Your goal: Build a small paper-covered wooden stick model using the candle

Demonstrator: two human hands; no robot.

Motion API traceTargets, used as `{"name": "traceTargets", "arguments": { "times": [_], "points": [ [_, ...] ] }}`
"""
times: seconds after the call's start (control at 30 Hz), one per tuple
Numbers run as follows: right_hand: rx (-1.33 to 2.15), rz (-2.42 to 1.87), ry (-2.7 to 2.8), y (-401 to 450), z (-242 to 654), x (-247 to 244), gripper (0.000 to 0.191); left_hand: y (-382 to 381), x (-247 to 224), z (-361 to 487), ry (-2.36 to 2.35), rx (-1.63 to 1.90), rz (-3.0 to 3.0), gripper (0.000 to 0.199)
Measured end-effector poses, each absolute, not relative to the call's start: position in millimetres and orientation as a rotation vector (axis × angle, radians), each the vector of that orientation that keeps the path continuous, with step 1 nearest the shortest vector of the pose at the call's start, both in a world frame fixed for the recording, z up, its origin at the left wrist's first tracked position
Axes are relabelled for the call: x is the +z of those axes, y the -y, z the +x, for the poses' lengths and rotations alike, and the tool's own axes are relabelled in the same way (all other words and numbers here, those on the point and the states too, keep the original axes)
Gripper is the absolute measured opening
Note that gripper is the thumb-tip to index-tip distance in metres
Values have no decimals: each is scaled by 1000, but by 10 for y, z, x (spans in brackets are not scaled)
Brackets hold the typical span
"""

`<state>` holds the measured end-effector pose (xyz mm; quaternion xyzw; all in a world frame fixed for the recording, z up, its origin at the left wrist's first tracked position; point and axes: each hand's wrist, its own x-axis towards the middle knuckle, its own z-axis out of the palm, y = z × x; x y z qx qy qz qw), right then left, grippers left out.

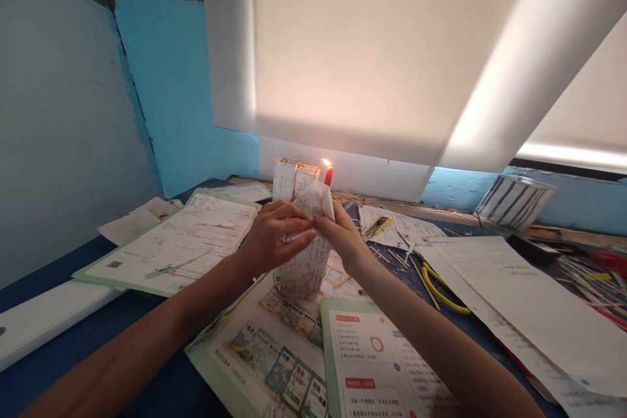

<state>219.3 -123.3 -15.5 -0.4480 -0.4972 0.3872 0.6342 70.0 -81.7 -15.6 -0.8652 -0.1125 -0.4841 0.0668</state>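
Observation:
A tall box covered in printed paper (pixel 302 271) stands on a booklet in front of me, with a folded paper flap (pixel 316 194) at its top. My left hand (pixel 277 232) is closed on the paper at the upper left side, with a bit of crumpled white paper between its fingers. From the right, my right hand (pixel 345 238) pinches the same paper, its thumb pressed on the front. Just behind the flap, a lit red candle (pixel 328 175) burns close to the paper. Two open-topped paper-covered tubes (pixel 285 179) stand behind my left hand.
Printed sheets (pixel 181 245) lie to the left, and more papers (pixel 529 300) to the right. A yellow cutter (pixel 378 227), yellow-handled pliers (pixel 443 290) and loose thin sticks are right of my hands. A striped box (pixel 514 201) sits near the wall, under a pale blind (pixel 372 46).

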Motion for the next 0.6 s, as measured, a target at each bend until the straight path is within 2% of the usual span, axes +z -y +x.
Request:
{"name": "traceTargets", "arguments": {
  "times": [0.2,0.37,0.6],
  "points": [
    [755,-1022,1185,1202,2193,-166,35,753,-198,675,231,-1457,-2720,18],
    [770,-1010,1194,1208,2216,-168,34,701,-185,639,92,-1247,-2709,34],
    [831,-990,1228,1190,2221,-168,41,689,7,585,125,-999,-2792,36]
  ]
}}
